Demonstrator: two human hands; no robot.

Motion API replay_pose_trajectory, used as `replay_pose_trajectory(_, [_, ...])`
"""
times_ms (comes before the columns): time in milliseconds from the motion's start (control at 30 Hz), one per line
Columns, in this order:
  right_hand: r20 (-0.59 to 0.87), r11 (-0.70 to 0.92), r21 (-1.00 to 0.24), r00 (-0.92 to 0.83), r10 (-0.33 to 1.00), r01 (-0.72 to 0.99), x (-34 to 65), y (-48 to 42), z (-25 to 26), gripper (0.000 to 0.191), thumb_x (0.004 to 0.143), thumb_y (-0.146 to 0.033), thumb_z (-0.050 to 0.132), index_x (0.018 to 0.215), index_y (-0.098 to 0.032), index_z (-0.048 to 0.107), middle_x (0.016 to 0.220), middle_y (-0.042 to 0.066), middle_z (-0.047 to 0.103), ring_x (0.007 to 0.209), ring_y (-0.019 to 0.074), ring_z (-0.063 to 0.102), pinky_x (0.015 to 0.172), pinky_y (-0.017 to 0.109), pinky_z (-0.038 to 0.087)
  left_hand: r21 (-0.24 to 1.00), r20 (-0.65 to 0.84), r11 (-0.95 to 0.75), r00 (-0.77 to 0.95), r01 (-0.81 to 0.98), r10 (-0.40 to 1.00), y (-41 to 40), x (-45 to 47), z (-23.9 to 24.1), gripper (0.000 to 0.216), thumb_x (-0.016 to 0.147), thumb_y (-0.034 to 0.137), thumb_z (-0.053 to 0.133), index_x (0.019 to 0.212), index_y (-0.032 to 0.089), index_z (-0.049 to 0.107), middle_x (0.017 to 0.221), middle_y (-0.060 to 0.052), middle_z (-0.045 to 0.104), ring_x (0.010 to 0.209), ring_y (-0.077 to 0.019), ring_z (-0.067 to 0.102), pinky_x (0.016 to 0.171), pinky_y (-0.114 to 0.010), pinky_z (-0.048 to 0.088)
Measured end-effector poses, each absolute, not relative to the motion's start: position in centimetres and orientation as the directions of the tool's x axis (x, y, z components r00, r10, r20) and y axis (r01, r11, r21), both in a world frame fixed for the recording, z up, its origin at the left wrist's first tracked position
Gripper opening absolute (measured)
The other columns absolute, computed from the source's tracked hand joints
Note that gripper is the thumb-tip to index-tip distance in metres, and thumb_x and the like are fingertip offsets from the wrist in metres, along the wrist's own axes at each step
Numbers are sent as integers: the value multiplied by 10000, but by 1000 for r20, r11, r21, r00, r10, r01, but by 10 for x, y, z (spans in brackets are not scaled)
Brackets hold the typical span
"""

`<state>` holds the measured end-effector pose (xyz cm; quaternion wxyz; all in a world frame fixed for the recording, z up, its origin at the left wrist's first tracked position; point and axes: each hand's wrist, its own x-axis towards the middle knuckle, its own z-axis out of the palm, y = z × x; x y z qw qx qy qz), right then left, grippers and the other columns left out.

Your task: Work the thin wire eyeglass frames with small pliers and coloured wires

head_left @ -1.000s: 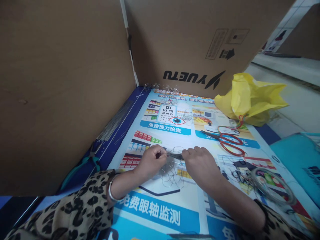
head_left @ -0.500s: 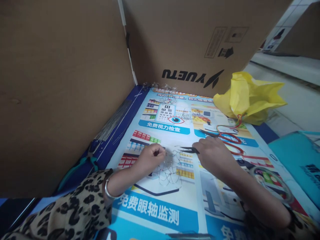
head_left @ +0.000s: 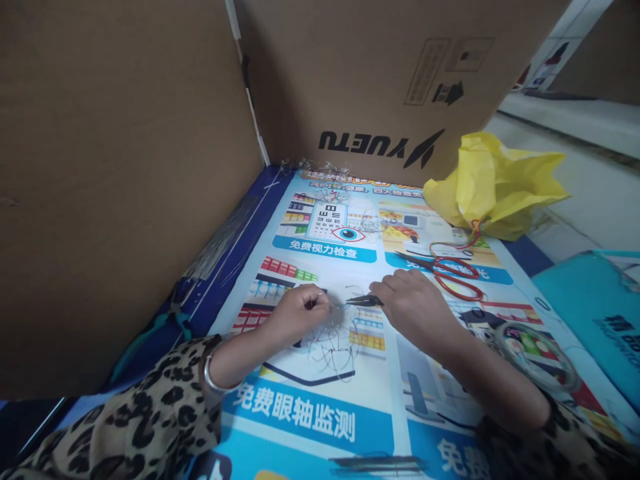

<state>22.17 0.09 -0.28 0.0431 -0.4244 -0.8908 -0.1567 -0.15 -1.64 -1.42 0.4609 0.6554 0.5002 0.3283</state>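
Observation:
My right hand (head_left: pixel 415 307) grips small black pliers (head_left: pixel 364 301), their narrow jaws pointing left and looking nearly together. Facing the tips, my left hand (head_left: pixel 303 312) is closed in a pinch on thin wire. A loose wire tangle (head_left: pixel 333 350), looped into a net of fine strands, hangs or lies just below that pinch; I cannot tell whether it touches the sheet. The pinched wire end is too fine to make out. Beyond my right hand lie scissors (head_left: pixel 457 268) with red handles and dark blades.
Cardboard walls (head_left: pixel 370 80) stand at the back and left. A yellow bag (head_left: pixel 490 183) sits at the back right, a teal pouch (head_left: pixel 590 307) at the right. Wire coil (head_left: pixel 573 373) lies by my right forearm. Cut wires (head_left: pixel 377 463) lie in front, teal-handled pliers (head_left: pixel 150 340) at left.
My right hand has brought the pliers left, closer to my left hand, and their jaws have come together. The left hand keeps its pinch. The view has shifted slightly.

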Motion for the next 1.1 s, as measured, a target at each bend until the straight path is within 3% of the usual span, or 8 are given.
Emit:
replay_pose_trajectory(433, [261,568,362,-665,700,739,219,-2,-3,169,822,-90,490,771,-155,637,656,54,582,677,184,427,631,321,192,918,-29,-96,307,384,951,-14,-2,-16,131,707,159,486,592,156,548,627,5,542,623,-119,485,592,-230,361])
replay_pose_trajectory(867, [370,509,364,-623,689,780,221,-6,0,171,854,-162,485,845,-184,654,662,39,590,701,194,423,648,332,201,882,-18,-129,307,453,951,-13,0,-16,149,713,156,476,573,157,528,604,21,505,599,-109,457,571,-223,335])
replay_pose_trajectory(1100, [305,538,319,-622,721,780,218,-8,6,176,842,-140,493,781,-190,651,647,32,596,682,182,441,638,324,196,881,-10,-99,227,463,974,-14,-1,-18,129,710,175,486,588,156,525,608,18,506,597,-110,451,560,-219,337])
